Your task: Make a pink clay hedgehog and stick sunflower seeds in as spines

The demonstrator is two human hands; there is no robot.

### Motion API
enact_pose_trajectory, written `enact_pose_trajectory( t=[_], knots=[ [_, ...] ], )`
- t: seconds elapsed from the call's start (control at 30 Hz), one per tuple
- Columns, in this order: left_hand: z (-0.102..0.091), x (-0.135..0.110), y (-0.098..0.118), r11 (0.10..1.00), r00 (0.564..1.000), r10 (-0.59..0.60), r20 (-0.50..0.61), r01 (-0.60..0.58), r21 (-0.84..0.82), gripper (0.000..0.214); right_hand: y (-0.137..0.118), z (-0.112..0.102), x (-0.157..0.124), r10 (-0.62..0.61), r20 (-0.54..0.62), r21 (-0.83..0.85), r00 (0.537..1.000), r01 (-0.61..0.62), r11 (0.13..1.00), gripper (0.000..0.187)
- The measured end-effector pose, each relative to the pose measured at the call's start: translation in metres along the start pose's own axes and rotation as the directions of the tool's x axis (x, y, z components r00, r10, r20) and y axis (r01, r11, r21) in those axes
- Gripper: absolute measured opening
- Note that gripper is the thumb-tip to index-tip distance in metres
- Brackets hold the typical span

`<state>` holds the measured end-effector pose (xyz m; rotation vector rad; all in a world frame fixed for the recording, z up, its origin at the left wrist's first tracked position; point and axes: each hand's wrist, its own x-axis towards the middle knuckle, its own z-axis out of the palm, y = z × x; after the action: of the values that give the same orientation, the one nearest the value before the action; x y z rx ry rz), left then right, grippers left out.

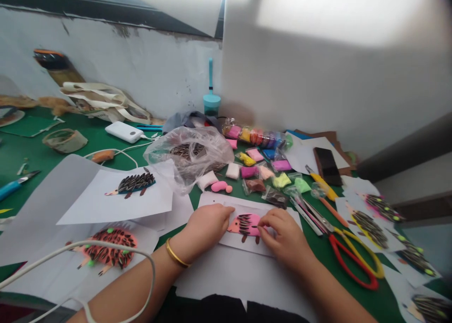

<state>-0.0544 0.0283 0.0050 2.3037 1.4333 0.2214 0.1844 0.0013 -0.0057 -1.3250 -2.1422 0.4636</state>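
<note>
The pink hedgehog lies on white card between both hands. Left hand rests flat, fingers loosely curled, pinning the card. Right hand pinches closed at the hedgehog's back; contents indiscernible. The clay looks soft and easily dented: lift by the card edges.

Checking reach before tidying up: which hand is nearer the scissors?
Right. The right hand lies just left of the scissors; the left hand is farther off, beyond the pink hedgehog.
</note>
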Motion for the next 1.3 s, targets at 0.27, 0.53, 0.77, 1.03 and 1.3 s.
enact_pose_trajectory(
  t=[0.27,0.53,0.77,1.03,1.3],
  knots=[
    [0.0,0.0,0.002,0.993,0.999,-0.015,0.04,0.01,0.118,0.036,0.001,0.007,0.003,-0.021,-0.007,-0.051,1.0,0.021,0.998,0.018],
    [0.001,0.0,0.002,0.994,0.999,-0.005,0.033,0.001,0.113,0.033,0.0,0.01,0.003,-0.006,-0.016,-0.075,1.0,0.005,0.997,0.019],
    [0.002,0.0,0.002,0.995,0.999,-0.015,0.04,0.011,0.098,0.032,0.0,0.012,0.004,-0.041,-0.016,-0.108,0.999,0.039,0.993,0.016],
    [0.003,-0.001,0.002,0.998,1.0,-0.005,0.026,0.003,0.065,0.031,0.002,0.015,0.004,-0.067,0.003,-0.166,0.998,0.066,0.984,0.014],
    [0.002,0.0,0.002,0.993,1.0,0.004,0.03,-0.007,0.119,0.031,0.003,0.017,0.006,-0.071,0.008,-0.18,0.997,0.072,0.981,0.014]
  ],
)
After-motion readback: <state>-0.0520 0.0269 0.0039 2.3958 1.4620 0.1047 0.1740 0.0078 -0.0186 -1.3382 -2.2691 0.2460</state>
